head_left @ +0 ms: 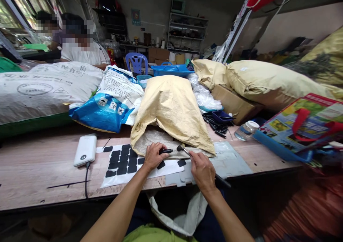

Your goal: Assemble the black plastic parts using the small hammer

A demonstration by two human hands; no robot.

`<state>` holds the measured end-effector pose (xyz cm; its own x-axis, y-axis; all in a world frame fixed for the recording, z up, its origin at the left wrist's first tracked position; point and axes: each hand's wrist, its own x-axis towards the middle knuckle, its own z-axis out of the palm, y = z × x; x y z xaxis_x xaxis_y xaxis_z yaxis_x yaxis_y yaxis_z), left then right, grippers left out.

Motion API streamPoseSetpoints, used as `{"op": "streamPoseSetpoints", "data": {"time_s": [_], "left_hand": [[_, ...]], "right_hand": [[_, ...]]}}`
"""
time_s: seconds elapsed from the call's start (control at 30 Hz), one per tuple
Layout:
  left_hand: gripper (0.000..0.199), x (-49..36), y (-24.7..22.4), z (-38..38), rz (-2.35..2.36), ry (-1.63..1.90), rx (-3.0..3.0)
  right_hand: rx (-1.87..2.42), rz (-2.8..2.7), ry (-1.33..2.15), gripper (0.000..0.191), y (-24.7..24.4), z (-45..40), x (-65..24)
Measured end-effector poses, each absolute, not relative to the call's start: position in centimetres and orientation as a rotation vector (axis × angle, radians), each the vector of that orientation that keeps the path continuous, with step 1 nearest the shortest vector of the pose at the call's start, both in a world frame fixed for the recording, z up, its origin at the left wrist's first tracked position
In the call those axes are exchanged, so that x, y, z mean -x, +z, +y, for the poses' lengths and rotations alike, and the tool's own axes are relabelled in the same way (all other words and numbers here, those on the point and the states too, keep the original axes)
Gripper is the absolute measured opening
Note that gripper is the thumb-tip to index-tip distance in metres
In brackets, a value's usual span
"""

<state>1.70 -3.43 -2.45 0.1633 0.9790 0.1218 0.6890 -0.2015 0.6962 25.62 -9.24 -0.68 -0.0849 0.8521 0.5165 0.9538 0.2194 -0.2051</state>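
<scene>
My left hand (pixel 155 157) is closed on a short black pen-shaped piece (pixel 166 151), which points right. In my right hand (pixel 203 170) is a thin rod tool with a metal shaft (pixel 186 150), a dark knob at its tip and a black handle (pixel 223 181) sticking out below the palm. The knob is close to the black piece, with a small gap between. Both hands are over the open mouth of a cream woven sack (pixel 171 102) lying on the table. Under my left wrist is a white sheet (pixel 174 166) with several black rounded-square stickers (pixel 123 158).
A white power bank (pixel 85 150) with a cable stands left. Behind are a blue-and-white sack (pixel 115 95) and a large white sack (pixel 48 92). To the right are black pieces (pixel 215 125), a jar (pixel 245 130) and a blue tray (pixel 284 147). Two people sit at back left.
</scene>
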Motion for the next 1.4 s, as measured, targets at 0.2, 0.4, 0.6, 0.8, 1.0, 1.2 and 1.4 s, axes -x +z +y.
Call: {"op": "streamPoseSetpoints", "data": {"time_s": [0.2,0.4,0.6,0.8,1.0,1.2,1.4], "left_hand": [[0.015,-1.6,-2.6,-3.4,1.533,0.781,-1.993],[0.016,-1.6,-2.4,-3.7,1.506,0.748,-2.098],[0.018,-1.8,-2.3,-4.2,1.461,0.773,-2.166],[0.024,-1.8,-2.9,-4.2,1.393,0.827,-2.229],[0.03,-1.7,-3.5,-4.1,1.358,0.888,-2.268],[0.027,-1.7,-3.3,-4.1,1.349,0.854,-2.27],[0.03,-1.9,-3.2,-4.4,1.299,0.841,-2.314]], "right_hand": [[1.699,-1.969,-0.317,0.024,-1.1,-9.3,-25.9],[1.463,-2.322,-0.067,0.032,1.5,-7.5,-22.8],[1.452,-2.571,-0.033,0.023,2.3,-5.2,-21.1],[1.337,-2.656,0.029,0.024,2.4,-4.2,-21.5],[1.281,-2.62,0.084,0.016,1.5,-4.1,-20.9],[1.337,-2.567,0.114,0.031,1.1,-4.7,-21.3],[1.362,-2.593,0.116,0.03,1.3,-5.1,-21.6]]}}
